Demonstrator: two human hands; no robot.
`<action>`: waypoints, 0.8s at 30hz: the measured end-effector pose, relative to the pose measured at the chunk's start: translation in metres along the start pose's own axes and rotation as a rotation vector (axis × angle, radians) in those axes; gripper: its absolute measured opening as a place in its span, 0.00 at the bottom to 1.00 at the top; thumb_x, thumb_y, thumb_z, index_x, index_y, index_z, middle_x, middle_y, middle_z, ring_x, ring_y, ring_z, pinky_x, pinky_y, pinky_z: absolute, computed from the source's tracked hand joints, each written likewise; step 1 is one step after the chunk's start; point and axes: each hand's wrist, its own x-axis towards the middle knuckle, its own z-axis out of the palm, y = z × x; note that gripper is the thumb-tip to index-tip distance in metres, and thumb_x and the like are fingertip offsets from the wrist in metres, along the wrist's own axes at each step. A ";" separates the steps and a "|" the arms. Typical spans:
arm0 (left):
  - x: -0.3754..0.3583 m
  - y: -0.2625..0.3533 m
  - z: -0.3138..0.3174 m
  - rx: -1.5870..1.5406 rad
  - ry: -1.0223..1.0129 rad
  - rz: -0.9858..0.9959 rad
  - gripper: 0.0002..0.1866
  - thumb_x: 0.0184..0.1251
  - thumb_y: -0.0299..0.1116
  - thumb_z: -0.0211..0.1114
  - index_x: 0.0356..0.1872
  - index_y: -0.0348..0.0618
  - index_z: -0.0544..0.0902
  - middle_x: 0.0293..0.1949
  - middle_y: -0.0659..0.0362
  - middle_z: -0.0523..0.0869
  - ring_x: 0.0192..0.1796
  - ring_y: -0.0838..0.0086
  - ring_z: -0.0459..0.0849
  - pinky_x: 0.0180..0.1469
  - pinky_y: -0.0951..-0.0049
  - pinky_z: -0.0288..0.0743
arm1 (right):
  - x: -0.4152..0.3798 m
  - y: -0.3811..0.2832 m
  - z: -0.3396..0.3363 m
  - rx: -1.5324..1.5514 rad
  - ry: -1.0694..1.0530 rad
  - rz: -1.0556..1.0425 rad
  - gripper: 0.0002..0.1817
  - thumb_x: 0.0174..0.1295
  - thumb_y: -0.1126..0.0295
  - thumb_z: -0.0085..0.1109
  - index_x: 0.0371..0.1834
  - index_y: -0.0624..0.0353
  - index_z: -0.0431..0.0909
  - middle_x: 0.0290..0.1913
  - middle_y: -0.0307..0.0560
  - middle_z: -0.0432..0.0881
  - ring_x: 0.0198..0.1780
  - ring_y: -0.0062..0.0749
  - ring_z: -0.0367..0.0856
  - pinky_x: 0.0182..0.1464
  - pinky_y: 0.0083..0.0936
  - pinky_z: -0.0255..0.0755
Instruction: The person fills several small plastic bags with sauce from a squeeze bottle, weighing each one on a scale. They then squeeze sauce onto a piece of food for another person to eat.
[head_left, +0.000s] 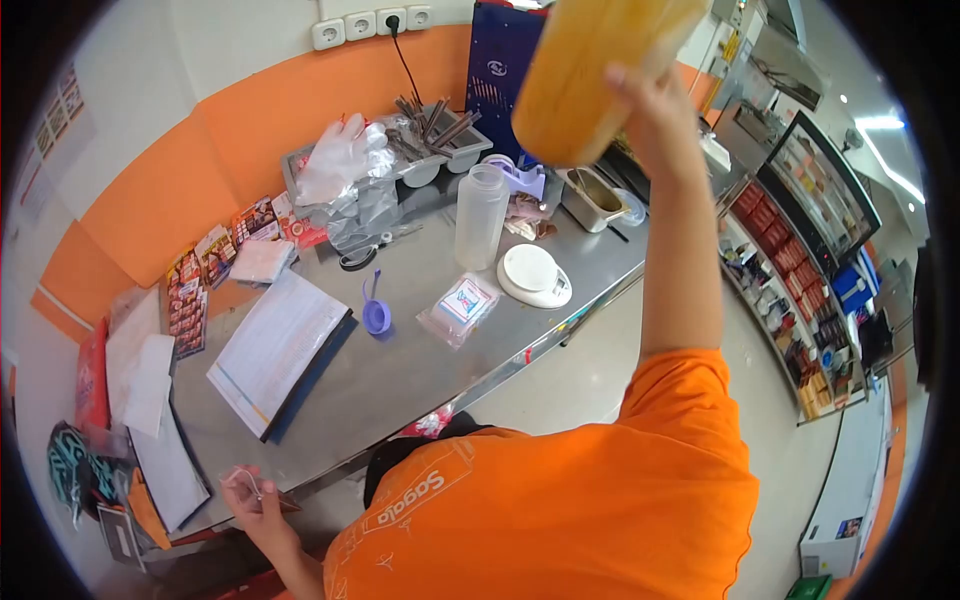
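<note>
Holding orange-yellow container [590, 85] aloft, right hand [655, 125]

Container is at top of view, tilted, raised above table level, partly cut off by the frame. Right fingers are wrapped against its side. Behind it: dark blue unit [493, 70]. Lower, on steel table [400, 390]: translucent bottle [480, 220], upright; white scale [532, 272] just beside it; labelled packet [462, 310] near both. Farther left: purple scoop [377, 316], then papers [280, 335] on a dark folder. Left hand [257, 507] is at the near table edge, fingers bent, thin pale strand [256, 486] at them; cannot tell whether gripped.
</note>
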 end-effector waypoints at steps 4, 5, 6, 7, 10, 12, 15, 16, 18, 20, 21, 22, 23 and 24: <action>-0.001 0.010 0.014 0.013 -0.029 -0.069 0.22 0.57 0.23 0.61 0.53 0.43 0.67 0.47 0.58 0.71 0.36 0.82 0.69 0.33 0.84 0.65 | -0.082 0.055 -0.001 0.161 0.153 0.289 0.44 0.43 0.67 0.70 0.63 0.64 0.55 0.59 0.50 0.68 0.61 0.36 0.67 0.63 0.34 0.61; 0.000 0.013 0.018 0.026 -0.056 -0.100 0.22 0.57 0.23 0.62 0.52 0.43 0.67 0.47 0.58 0.71 0.37 0.82 0.70 0.33 0.84 0.66 | -0.096 0.057 0.009 0.179 0.147 0.291 0.44 0.43 0.67 0.70 0.63 0.64 0.55 0.59 0.50 0.68 0.61 0.36 0.67 0.63 0.34 0.61; 0.004 0.001 0.021 0.062 -0.048 -0.015 0.20 0.57 0.24 0.63 0.50 0.43 0.68 0.47 0.59 0.71 0.35 0.81 0.70 0.33 0.83 0.68 | -0.109 0.058 0.022 0.144 0.084 0.283 0.44 0.42 0.66 0.70 0.63 0.63 0.56 0.59 0.50 0.68 0.61 0.37 0.66 0.64 0.35 0.59; 0.007 0.002 0.026 0.041 -0.120 -0.008 0.20 0.56 0.25 0.64 0.49 0.43 0.68 0.46 0.59 0.71 0.34 0.81 0.70 0.34 0.82 0.68 | -0.117 0.059 0.036 0.114 0.022 0.281 0.44 0.41 0.66 0.70 0.63 0.62 0.57 0.59 0.51 0.67 0.62 0.39 0.65 0.64 0.35 0.58; 0.022 0.012 0.048 0.073 -0.244 0.088 0.18 0.56 0.26 0.66 0.47 0.42 0.70 0.44 0.61 0.71 0.33 0.82 0.71 0.30 0.83 0.70 | -0.107 0.030 0.068 -0.296 -0.265 -0.031 0.43 0.36 0.69 0.70 0.62 0.55 0.62 0.58 0.48 0.68 0.62 0.40 0.66 0.64 0.39 0.57; 0.027 0.033 0.066 0.069 -0.309 0.087 0.19 0.58 0.26 0.62 0.50 0.43 0.68 0.47 0.58 0.71 0.30 0.80 0.73 0.20 0.83 0.68 | -0.088 0.004 0.082 -0.513 -0.355 -0.243 0.43 0.33 0.70 0.70 0.60 0.51 0.65 0.57 0.45 0.69 0.60 0.38 0.67 0.62 0.41 0.59; 0.033 0.053 0.086 0.079 -0.286 0.170 0.21 0.56 0.26 0.65 0.50 0.42 0.68 0.43 0.58 0.72 0.29 0.81 0.73 0.20 0.82 0.70 | -0.061 -0.032 0.105 -0.805 -0.448 -0.624 0.43 0.29 0.71 0.70 0.58 0.44 0.68 0.53 0.40 0.72 0.57 0.35 0.70 0.59 0.44 0.60; 0.033 0.060 0.090 0.037 -0.300 0.096 0.21 0.55 0.28 0.67 0.48 0.42 0.69 0.41 0.59 0.72 0.29 0.82 0.72 0.20 0.84 0.71 | -0.055 -0.039 0.112 -0.885 -0.469 -0.762 0.43 0.28 0.71 0.70 0.58 0.42 0.69 0.51 0.38 0.72 0.56 0.33 0.71 0.58 0.45 0.61; 0.033 0.066 0.095 -0.019 -0.300 0.037 0.21 0.54 0.29 0.69 0.47 0.42 0.69 0.40 0.61 0.71 0.28 0.84 0.70 0.21 0.85 0.71 | -0.047 -0.046 0.123 -0.861 -0.469 -0.855 0.47 0.24 0.73 0.70 0.59 0.42 0.68 0.53 0.40 0.72 0.56 0.36 0.71 0.59 0.46 0.60; 0.032 0.069 0.096 -0.061 -0.272 0.047 0.21 0.54 0.30 0.69 0.47 0.43 0.69 0.38 0.61 0.70 0.28 0.84 0.69 0.21 0.84 0.71 | -0.040 -0.051 0.132 -0.883 -0.459 -0.999 0.49 0.21 0.74 0.71 0.60 0.44 0.68 0.54 0.41 0.72 0.57 0.38 0.70 0.61 0.48 0.59; 0.032 0.071 0.092 -0.070 -0.259 0.055 0.21 0.54 0.30 0.69 0.47 0.43 0.69 0.38 0.61 0.70 0.28 0.84 0.69 0.21 0.84 0.71 | -0.037 -0.057 0.136 -0.881 -0.459 -1.017 0.49 0.21 0.74 0.71 0.60 0.44 0.68 0.54 0.41 0.72 0.57 0.38 0.70 0.61 0.48 0.59; 0.030 0.074 0.088 -0.081 -0.269 0.031 0.21 0.54 0.30 0.69 0.47 0.43 0.69 0.39 0.60 0.70 0.28 0.84 0.69 0.20 0.84 0.71 | -0.036 -0.063 0.139 -0.832 -0.503 -0.930 0.49 0.23 0.73 0.72 0.60 0.46 0.67 0.54 0.43 0.72 0.59 0.40 0.69 0.62 0.47 0.59; 0.029 0.076 0.085 -0.094 -0.289 0.003 0.21 0.54 0.29 0.69 0.47 0.42 0.69 0.39 0.60 0.70 0.28 0.84 0.69 0.20 0.84 0.71 | -0.036 -0.068 0.139 -0.792 -0.547 -0.833 0.48 0.25 0.72 0.72 0.61 0.49 0.66 0.55 0.45 0.71 0.60 0.42 0.69 0.62 0.45 0.59; 0.029 0.076 0.083 -0.105 -0.305 0.000 0.21 0.54 0.29 0.69 0.47 0.42 0.69 0.39 0.60 0.70 0.28 0.84 0.69 0.20 0.84 0.71 | -0.036 -0.062 0.139 -0.811 -0.551 -0.827 0.48 0.25 0.72 0.72 0.61 0.49 0.66 0.55 0.45 0.71 0.60 0.42 0.69 0.62 0.45 0.59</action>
